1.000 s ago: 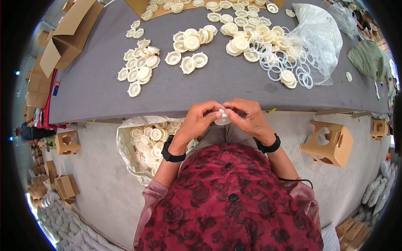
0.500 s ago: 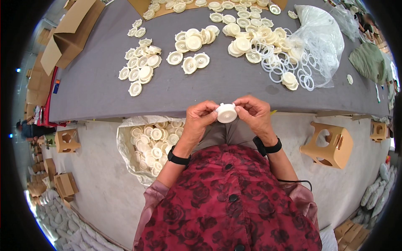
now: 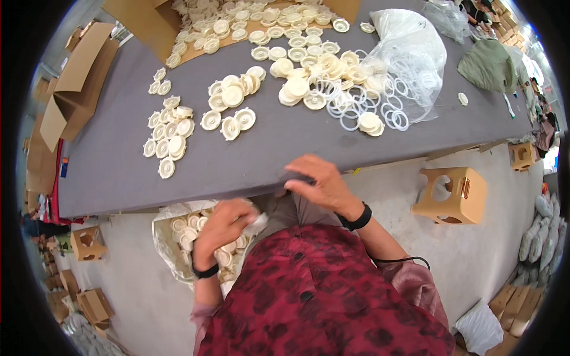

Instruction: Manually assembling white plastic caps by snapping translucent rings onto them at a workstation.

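Over the sack (image 3: 163, 237) of white plastic caps, my left hand (image 3: 224, 228) is closed, with a motion-smeared white plastic cap (image 3: 257, 223) showing at its fingertips. My right hand (image 3: 322, 184) hovers at the table's front edge, thumb and fingers apart, holding nothing. On the grey table (image 3: 237, 166), a cluster of cream caps (image 3: 169, 130) lies to the left. More caps form a middle group (image 3: 231, 95). Right of these, a larger heap (image 3: 297, 88) touches several clear sealing rings (image 3: 350, 110) that spill from a plastic bag (image 3: 412, 53).
An open cardboard box (image 3: 148, 26) full of caps stands at the far side. Another carton (image 3: 77, 89) sits at the left. Tan stools (image 3: 454, 196) flank me on the floor. A green cloth (image 3: 490, 65) lies at the far right. A black cord (image 3: 395, 260) runs by my right arm.
My hands have parted. The left has carried the cap down and left over the sack, while the right has let go and opened. The view has shifted, showing more of the far box.
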`<state>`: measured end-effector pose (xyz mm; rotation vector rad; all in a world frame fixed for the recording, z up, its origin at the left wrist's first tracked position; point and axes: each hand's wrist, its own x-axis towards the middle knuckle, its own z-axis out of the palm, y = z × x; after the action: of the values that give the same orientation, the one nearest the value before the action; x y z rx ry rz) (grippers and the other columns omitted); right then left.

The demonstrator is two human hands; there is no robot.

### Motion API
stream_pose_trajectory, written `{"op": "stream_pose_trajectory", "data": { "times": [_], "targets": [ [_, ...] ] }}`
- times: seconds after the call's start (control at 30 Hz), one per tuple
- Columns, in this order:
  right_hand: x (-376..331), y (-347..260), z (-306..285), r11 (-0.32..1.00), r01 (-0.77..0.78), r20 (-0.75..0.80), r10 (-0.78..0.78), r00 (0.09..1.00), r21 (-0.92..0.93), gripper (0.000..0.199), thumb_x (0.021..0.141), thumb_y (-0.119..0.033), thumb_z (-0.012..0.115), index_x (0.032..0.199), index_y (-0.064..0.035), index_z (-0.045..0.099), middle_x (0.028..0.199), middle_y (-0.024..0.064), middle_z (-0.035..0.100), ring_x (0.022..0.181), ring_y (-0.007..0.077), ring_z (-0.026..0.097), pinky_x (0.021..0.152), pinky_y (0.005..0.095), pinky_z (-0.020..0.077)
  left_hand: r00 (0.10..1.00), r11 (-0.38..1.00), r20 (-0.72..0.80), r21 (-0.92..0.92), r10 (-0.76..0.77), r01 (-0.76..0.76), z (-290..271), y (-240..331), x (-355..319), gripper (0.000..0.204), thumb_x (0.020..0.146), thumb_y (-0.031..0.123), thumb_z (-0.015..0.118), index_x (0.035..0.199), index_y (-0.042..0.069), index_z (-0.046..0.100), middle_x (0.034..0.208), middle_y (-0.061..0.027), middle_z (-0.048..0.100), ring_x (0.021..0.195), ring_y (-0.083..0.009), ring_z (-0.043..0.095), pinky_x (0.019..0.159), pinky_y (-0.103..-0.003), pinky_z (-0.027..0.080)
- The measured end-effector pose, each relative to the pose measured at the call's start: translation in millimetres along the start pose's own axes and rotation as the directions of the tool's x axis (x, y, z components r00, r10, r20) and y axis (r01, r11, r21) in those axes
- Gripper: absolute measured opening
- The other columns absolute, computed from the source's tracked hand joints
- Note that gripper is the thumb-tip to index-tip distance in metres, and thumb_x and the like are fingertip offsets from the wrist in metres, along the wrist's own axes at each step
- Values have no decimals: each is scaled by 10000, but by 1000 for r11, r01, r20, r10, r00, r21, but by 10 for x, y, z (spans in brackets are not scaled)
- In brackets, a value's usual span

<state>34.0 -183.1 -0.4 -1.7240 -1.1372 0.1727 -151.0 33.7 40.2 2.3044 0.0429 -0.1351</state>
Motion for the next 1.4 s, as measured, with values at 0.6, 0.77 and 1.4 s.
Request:
{"op": "stream_pose_trajectory", "data": {
  "times": [0.6, 0.77, 1.4],
  "targets": [
    [233, 490, -567, 864, 61, -212, -190, 959, -499, 149, 789, 34, 638, 932, -6, 649, 810, 102, 555, 767, 274, 532, 664, 350, 452, 924, 995, -380, -62, 45, -74, -153, 71, 1241, 358, 828, 105, 711, 1174, 26, 659, 1018, -152, 665, 907, -250, 661, 741, -340, 530],
    [180, 444, -330, 958, -230, -428, 283, 858, 173, 83, 909, -7, 608, 977, 7, 652, 825, 36, 570, 693, 113, 549, 602, 238, 433, 740, 905, -554, 388, 381, -175, -83, 71, 2353, 441, 758, 150, 758, 1152, -14, 648, 1110, -156, 615, 1025, -309, 585, 840, -393, 503],
    [98, 569, -355, 733, -221, -298, 505, 810, 643, 120, 958, -66, 605, 1016, 4, 683, 865, 20, 662, 716, 57, 595, 588, 205, 482, 831, 990, -554, -140, -50, -34, 111, 46, 2219, 228, 784, 66, 774, 964, 14, 644, 819, -44, 697, 725, -90, 635, 613, -251, 480]
  ]
}}
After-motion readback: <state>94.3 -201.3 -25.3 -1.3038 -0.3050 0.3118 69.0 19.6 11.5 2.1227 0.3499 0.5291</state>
